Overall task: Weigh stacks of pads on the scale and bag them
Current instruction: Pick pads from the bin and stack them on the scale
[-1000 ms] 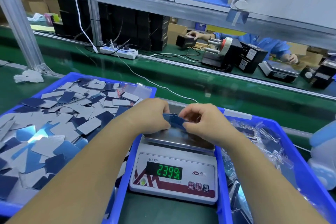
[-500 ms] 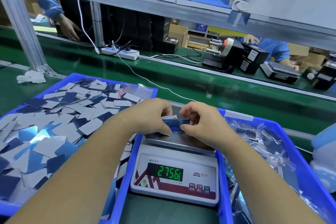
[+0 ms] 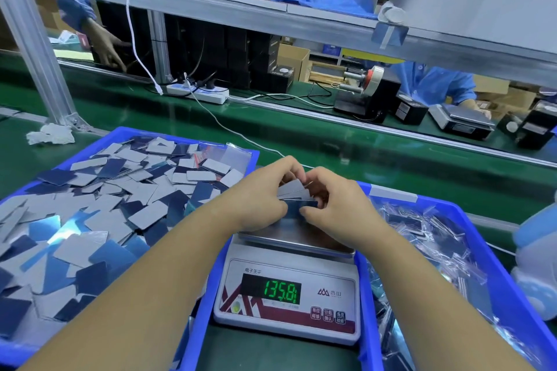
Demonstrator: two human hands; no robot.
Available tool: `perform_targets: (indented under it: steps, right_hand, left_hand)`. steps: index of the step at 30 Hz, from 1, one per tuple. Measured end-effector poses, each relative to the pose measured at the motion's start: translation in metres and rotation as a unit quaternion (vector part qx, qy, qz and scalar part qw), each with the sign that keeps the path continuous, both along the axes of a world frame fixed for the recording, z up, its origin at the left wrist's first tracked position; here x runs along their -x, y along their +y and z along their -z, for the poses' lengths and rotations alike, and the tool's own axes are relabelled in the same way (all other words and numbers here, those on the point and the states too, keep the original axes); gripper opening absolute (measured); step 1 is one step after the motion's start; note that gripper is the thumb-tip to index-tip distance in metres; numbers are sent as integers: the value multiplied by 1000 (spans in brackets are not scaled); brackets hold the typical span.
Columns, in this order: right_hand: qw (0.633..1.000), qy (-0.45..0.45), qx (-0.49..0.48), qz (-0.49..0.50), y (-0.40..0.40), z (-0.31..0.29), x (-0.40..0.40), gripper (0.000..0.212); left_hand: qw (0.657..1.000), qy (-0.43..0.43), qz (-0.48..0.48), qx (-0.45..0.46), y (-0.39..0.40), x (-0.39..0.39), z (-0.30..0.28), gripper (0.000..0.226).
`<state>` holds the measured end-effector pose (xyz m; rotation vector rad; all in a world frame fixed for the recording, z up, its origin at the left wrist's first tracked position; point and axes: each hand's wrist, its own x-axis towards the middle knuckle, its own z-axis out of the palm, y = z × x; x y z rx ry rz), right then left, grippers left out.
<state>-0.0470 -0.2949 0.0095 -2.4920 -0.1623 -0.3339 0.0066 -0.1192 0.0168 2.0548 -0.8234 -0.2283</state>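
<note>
Since a second ago both hands have lifted the stack of pads point(image 3: 297, 197) a little higher over the weighing plate, its sheets now fanned and tilted, and the readout has changed from 239.9 through 275.6 to 135.8. Largest in view, the left blue bin point(image 3: 193, 137) holds a loose heap of grey and dark blue pads point(image 3: 90, 211) with a few clear bags at its far corner. Opposite it, the right blue bin point(image 3: 446, 208) is filled with bagged pads point(image 3: 422, 238) in crinkled clear plastic. Between the two bins stands the scale point(image 3: 286, 307), its steel plate point(image 3: 289, 233) partly covered by the wrists and its green digits facing the camera. Above the plate, the left hand point(image 3: 259, 196) grips the stack from its left side, thumb below and fingers curled over the top edge. Facing it, the right hand point(image 3: 337, 205) pinches the stack's right end, thumb against the dark lower sheet. Whether the stack's lower edge touches the plate cannot be told. Beyond the green conveyor belt point(image 3: 301, 141), other workers in blue sleeves sit at a second scale point(image 3: 461, 120) beside a tape dispenser point(image 3: 367, 90).
</note>
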Motion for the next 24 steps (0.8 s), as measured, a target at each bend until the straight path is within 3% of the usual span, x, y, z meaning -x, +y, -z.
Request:
perform_targets:
  steps: [6, 13, 19, 24]
  right_hand:
    - [999, -8, 31, 37, -1, 2, -3, 30]
    - [1000, 16, 10, 11, 3, 10, -5, 39]
    - [999, 14, 17, 29, 3, 9, -5, 32]
    - [999, 37, 32, 23, 12, 7, -3, 24]
  left_hand:
    - [999, 1, 22, 50, -11, 3, 8, 57]
    - [999, -1, 32, 0, -18, 1, 15, 58]
    - [993, 61, -36, 92, -22, -2, 13, 51]
    - [988, 109, -11, 106, -25, 4, 7, 50]
